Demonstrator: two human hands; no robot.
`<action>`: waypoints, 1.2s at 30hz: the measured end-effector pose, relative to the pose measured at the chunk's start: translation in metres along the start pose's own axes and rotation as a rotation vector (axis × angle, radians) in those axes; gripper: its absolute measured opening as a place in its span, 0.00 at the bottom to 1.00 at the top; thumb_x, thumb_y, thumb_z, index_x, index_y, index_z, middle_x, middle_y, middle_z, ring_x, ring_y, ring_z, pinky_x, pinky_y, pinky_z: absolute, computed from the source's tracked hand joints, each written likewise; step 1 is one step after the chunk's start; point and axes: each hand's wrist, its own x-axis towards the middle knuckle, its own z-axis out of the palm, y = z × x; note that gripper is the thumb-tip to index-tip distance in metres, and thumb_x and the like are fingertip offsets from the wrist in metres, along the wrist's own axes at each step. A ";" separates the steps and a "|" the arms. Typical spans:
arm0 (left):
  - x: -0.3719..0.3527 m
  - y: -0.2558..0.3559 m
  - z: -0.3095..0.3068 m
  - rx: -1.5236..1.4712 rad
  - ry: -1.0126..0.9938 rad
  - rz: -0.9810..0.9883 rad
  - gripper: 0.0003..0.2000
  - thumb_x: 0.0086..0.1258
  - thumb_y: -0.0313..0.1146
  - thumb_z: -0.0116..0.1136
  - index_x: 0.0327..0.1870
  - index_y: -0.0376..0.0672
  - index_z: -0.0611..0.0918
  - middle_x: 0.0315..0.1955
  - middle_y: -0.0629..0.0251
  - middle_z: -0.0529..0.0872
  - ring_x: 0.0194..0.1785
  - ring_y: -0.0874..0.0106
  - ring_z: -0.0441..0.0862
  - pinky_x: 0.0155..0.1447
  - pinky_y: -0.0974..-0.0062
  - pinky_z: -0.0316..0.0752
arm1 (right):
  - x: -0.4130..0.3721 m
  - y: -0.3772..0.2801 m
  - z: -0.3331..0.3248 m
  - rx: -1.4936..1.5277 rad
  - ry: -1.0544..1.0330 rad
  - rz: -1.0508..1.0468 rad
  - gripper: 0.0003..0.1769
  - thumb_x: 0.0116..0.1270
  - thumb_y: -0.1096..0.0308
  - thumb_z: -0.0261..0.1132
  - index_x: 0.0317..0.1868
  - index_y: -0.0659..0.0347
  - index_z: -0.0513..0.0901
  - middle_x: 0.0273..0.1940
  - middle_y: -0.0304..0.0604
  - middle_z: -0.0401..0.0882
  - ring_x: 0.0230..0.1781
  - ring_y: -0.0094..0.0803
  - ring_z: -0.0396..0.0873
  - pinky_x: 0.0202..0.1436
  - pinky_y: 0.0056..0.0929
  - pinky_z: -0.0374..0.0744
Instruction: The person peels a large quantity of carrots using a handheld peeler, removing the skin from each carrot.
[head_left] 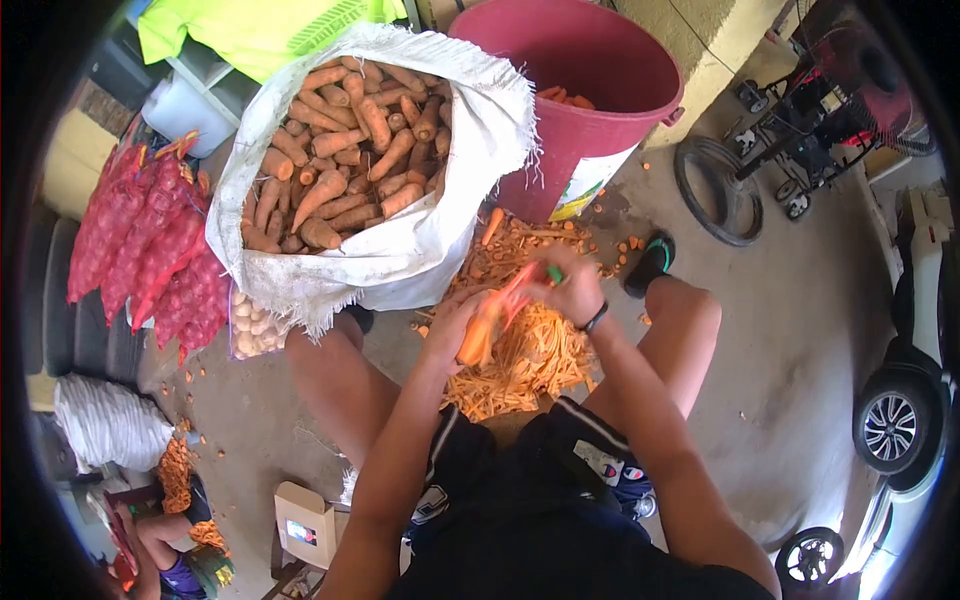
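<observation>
My left hand [452,325] is closed round a carrot [480,338], whose near end points down and is smeared by motion. My right hand [572,295] grips what looks like a peeler [516,292], red with a bit of green near my fingers. The tool lies against or just over the carrot; blur hides the exact contact. Below both hands a heap of orange carrot peels [535,365] covers the floor between my legs. In front stands a white woven sack [405,265], its top rolled back, full of unpeeled carrots [350,150].
Behind the peels stands a dark red bin [570,140] with some carrots inside. Red mesh bags [150,225] lean left of the sack. Another person [150,535] sits at lower left by more peels. A fan [870,75] and a car [915,400] are at right.
</observation>
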 end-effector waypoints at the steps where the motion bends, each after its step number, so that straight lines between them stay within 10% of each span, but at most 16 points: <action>1: -0.002 0.002 0.003 0.018 0.015 -0.022 0.14 0.80 0.40 0.54 0.55 0.39 0.79 0.40 0.61 0.85 0.39 0.74 0.85 0.39 0.77 0.82 | 0.006 0.013 -0.007 -0.047 0.079 0.013 0.27 0.46 0.64 0.86 0.47 0.61 0.86 0.41 0.46 0.86 0.36 0.36 0.86 0.42 0.33 0.84; 36: -0.001 0.001 0.005 0.014 0.093 -0.019 0.14 0.79 0.38 0.56 0.55 0.37 0.79 0.37 0.62 0.85 0.33 0.74 0.85 0.34 0.76 0.81 | -0.001 -0.003 -0.009 -0.055 0.018 -0.027 0.25 0.48 0.65 0.85 0.45 0.63 0.86 0.39 0.47 0.85 0.35 0.36 0.85 0.40 0.34 0.83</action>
